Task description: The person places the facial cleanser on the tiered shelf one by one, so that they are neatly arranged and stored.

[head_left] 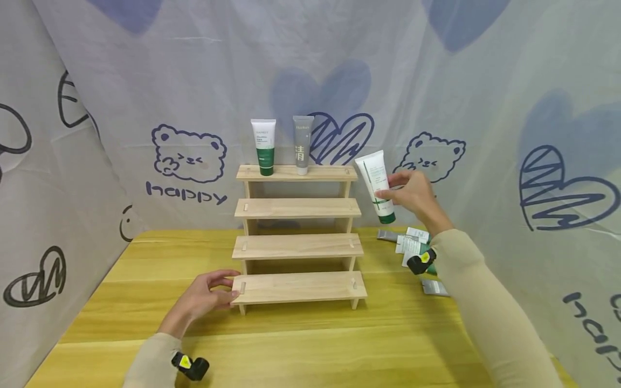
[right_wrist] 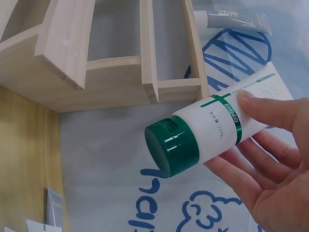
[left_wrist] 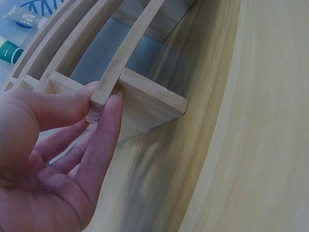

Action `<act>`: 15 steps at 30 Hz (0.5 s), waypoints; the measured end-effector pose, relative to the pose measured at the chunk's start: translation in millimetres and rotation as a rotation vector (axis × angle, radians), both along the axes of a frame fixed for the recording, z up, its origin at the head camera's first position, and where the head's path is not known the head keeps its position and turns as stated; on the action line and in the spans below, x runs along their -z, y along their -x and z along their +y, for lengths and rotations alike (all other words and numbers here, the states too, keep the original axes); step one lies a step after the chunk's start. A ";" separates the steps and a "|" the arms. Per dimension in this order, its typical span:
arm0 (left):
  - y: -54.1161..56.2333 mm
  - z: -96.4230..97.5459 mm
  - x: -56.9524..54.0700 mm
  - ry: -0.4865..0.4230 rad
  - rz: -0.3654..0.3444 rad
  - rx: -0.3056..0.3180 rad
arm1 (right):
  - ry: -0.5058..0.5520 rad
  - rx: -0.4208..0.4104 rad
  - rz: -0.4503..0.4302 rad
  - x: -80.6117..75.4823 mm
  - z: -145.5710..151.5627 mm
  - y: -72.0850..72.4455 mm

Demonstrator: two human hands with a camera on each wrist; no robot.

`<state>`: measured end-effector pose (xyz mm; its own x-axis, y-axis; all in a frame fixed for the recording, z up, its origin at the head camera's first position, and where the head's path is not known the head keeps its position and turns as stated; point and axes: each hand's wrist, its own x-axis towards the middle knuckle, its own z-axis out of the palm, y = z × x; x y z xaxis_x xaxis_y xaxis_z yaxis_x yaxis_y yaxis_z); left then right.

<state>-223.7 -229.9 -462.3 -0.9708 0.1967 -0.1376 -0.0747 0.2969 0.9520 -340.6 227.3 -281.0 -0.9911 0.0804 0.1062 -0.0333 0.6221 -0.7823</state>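
My right hand (head_left: 412, 193) holds a white tube with a green cap (head_left: 377, 186) between thumb and fingers, cap down and tilted, in the air beside the right end of the top step. In the right wrist view the green cap (right_wrist: 171, 145) points toward the wooden rack. My left hand (head_left: 206, 295) pinches the left end of the lowest step of the stepped wooden rack (head_left: 298, 287), thumb and fingertips on its edge (left_wrist: 104, 92). On the top step stand a white-and-green tube (head_left: 263, 146), left, and a grey tube (head_left: 302, 144), near the middle, both on their caps.
Several grey, white and green tubes (head_left: 412, 242) lie in a loose pile on the wooden table (head_left: 301, 350), right of the rack and partly behind the right forearm. A printed cloth (head_left: 194, 81) hangs behind the rack and along both sides.
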 end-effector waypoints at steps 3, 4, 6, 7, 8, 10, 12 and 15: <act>-0.3 0.2 -0.4 -0.002 -0.001 0.004 | 0.031 0.007 0.024 -2.9 -3.3 1.2; -0.4 0.3 -0.3 -0.001 -0.001 0.005 | 0.038 0.005 0.032 -3.5 -4.2 1.9; -0.6 0.4 0.0 -0.002 -0.002 0.005 | 0.047 0.003 0.049 -5.3 -6.1 3.6; -0.6 0.5 0.1 -0.004 -0.005 0.004 | 0.048 0.005 0.057 -6.3 -7.2 4.6; -0.5 0.5 0.5 -0.007 -0.007 0.004 | 0.051 0.006 0.063 -7.4 -8.6 5.7; -0.1 0.2 1.0 -0.011 -0.009 0.006 | 0.054 0.005 0.078 -10.0 -11.5 7.7; 0.2 -0.1 1.1 -0.015 -0.011 0.006 | 0.064 0.005 0.091 -13.2 -14.6 9.7; 0.6 -0.6 0.7 -0.013 -0.008 0.007 | 0.094 0.002 0.114 -18.1 -20.1 13.3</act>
<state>-224.4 -230.5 -463.1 -0.9681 0.2058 -0.1426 -0.0802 0.2848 0.9552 -353.8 207.2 -262.8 -0.9728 0.0976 0.2099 -0.1240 0.5460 -0.8285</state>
